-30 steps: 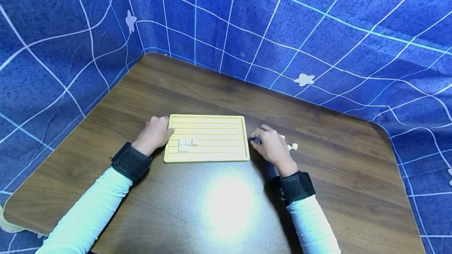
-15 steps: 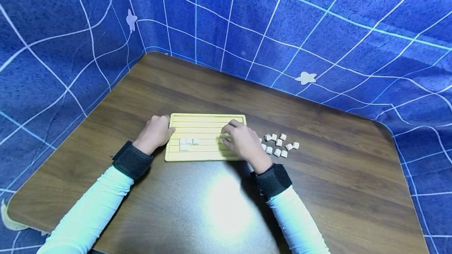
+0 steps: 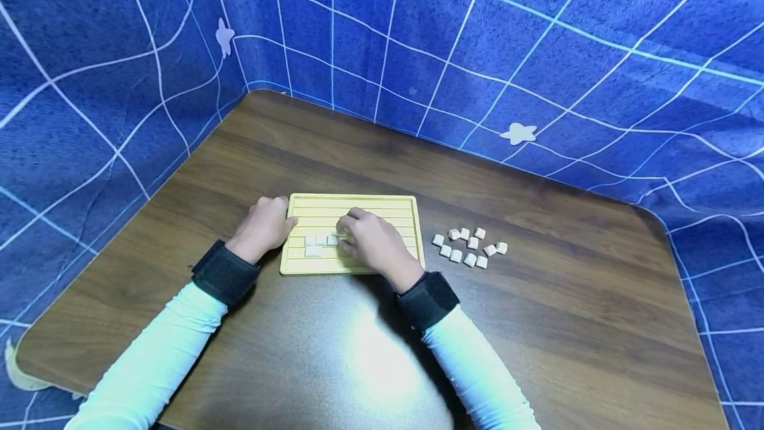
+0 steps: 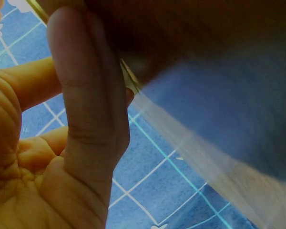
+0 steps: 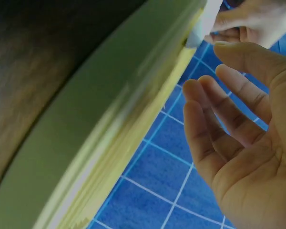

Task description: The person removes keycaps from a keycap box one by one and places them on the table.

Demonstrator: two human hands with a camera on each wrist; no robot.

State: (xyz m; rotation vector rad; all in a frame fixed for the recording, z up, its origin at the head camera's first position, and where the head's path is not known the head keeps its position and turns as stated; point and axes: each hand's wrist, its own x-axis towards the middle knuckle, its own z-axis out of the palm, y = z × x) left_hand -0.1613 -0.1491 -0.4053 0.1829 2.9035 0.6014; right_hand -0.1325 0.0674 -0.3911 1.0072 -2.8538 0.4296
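Note:
A yellow ridged tray point(image 3: 388, 212) lies on the table, its grooves running left to right. My left hand point(image 3: 264, 223) grips its left edge, thumb over the rim. In the left wrist view the fingers point(image 4: 88, 81) hide most of the tray. Several small white square blocks point(image 3: 320, 240) sit in one groove, with a pale one point(image 3: 313, 251) in the groove below. My right hand point(image 3: 373, 241) hovers over the tray, fingertips just right of those blocks. The right wrist view shows that hand's fingers point(image 5: 198, 133) loosely bent and apart from the thumb, with nothing visible between them.
Several loose white blocks point(image 3: 470, 260) lie scattered on the brown wooden table point(image 3: 567, 271) to the right of the tray. Blue cloth point(image 3: 358, 32) with white lines hangs behind the table. A bright glare point(image 3: 382, 357) falls on the table's front part.
My right hand has moved left from the loose blocks, across the tray, to the blocks in the groove. It had a dark-looking block at its fingertips earlier. My left hand stays on the tray's edge.

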